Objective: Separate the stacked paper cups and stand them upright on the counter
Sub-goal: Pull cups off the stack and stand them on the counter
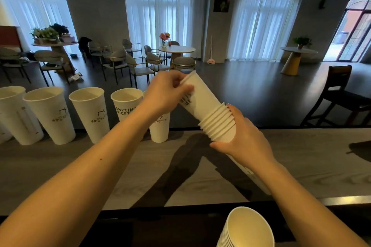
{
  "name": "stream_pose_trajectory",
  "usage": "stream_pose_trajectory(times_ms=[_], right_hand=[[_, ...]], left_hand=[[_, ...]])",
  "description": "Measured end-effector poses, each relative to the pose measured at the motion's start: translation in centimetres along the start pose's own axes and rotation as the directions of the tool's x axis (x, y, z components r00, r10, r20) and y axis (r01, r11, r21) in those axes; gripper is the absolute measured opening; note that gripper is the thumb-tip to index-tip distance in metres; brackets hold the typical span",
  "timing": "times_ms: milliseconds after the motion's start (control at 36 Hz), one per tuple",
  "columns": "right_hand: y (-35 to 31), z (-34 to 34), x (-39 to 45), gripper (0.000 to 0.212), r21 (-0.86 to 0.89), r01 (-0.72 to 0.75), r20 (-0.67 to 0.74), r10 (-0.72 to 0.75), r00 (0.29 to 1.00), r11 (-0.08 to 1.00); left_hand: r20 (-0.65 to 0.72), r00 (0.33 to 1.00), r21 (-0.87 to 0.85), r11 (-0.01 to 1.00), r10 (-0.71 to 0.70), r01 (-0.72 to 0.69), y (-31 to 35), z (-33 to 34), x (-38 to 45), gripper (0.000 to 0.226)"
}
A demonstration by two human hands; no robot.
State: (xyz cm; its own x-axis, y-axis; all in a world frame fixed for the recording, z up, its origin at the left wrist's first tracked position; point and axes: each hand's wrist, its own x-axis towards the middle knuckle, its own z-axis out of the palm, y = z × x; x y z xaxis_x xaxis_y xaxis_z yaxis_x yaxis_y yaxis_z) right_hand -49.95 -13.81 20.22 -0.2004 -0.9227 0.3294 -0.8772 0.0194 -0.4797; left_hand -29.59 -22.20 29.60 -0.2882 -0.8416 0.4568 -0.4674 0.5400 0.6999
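Five paper cups [54, 115] stand upright in a row along the far edge of the counter [120, 166]. Above it, the right hand [246, 142] grips a tilted stack of cups [218, 122]. The left hand [168, 94] pinches the rim of the top cup [202, 94], partly drawn out. A second stack [248, 228] sits at the near edge.
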Motion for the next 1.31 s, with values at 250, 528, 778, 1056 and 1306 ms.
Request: stream_pose_trajectory(times_ms=[250,528,778,1056,1306], right_hand=[[3.2,-0.5,0.1,0.113,-0.109,-0.185,0.008,0.187,0.982,0.977],[3.9,-0.3,0.4,0.109,0.057,-0.131,-0.018,0.132,0.991,0.990],[3.9,-0.4,0.0,0.111,0.079,-0.136,0.004,0.136,0.991,0.988],[3.0,-1.7,-1.2,0.104,0.090,-0.125,-0.006,0.126,0.992,0.988],[3.0,-3.8,-3.0,0.112,0.000,-0.091,-0.058,0.091,0.994,0.996]], left_hand=[[0.158,0.978,0.414,0.891,0.134,-0.189,-2.2,5.5,2.2,0.012],[0.227,0.966,0.649,0.720,0.125,-0.246,-3.4,8.2,3.7,0.021],[0.198,0.964,0.598,0.757,0.178,-0.263,-1.9,7.3,3.2,0.035],[0.559,0.826,0.002,0.996,0.070,-0.086,3.5,7.6,-1.1,0.024],[0.459,0.888,-0.146,0.988,0.029,0.044,4.7,7.4,-1.5,0.011]])
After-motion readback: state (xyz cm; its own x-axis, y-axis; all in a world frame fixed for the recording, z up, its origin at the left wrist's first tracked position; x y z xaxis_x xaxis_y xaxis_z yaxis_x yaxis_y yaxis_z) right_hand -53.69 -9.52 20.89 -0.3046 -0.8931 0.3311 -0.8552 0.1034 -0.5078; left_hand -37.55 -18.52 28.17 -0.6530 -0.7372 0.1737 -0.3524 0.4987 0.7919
